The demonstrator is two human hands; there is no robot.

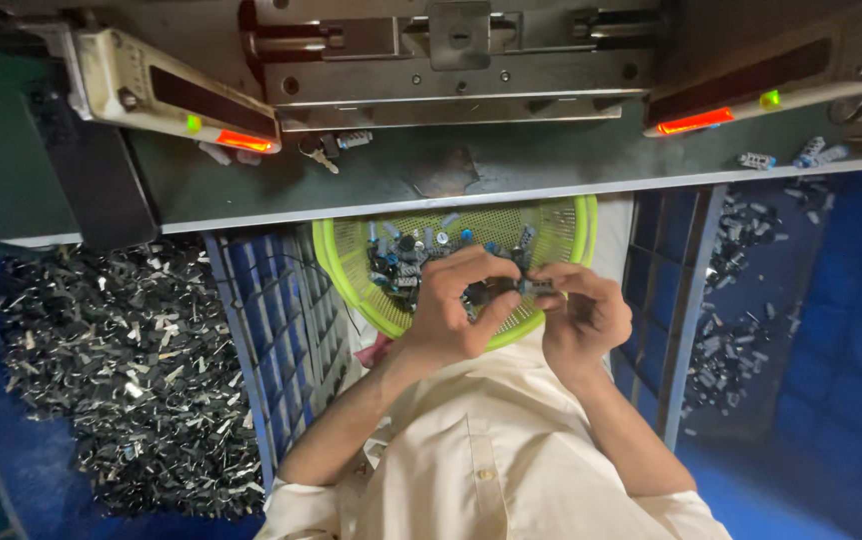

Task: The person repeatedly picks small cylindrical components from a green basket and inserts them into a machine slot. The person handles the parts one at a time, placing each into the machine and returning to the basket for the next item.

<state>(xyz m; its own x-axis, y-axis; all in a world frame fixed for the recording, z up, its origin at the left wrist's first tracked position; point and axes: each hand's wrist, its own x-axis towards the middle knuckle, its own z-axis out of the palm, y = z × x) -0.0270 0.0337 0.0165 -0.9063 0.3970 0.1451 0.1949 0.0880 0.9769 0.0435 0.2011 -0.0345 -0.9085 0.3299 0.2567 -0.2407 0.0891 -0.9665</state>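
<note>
Two hands meet over the green mesh basket (351,270) at the bench's (251,190) front edge. Left hand (456,315) and right hand (581,315) both pinch one small dark part (529,286) (type unclear); similar loose parts (406,260) lie in the basket.

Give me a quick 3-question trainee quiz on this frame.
1. True or false: both hands meet above the green mesh basket.
2. What fills the blue crate on the person's left? A) loose dark and silvery small parts B) folded cloth C) bottles
3. What colour are the two long lights on the machine?

Key:
1. True; the left hand and right hand pinch small dark parts together.
2. A, the heap of parts.
3. Orange-red.
</note>
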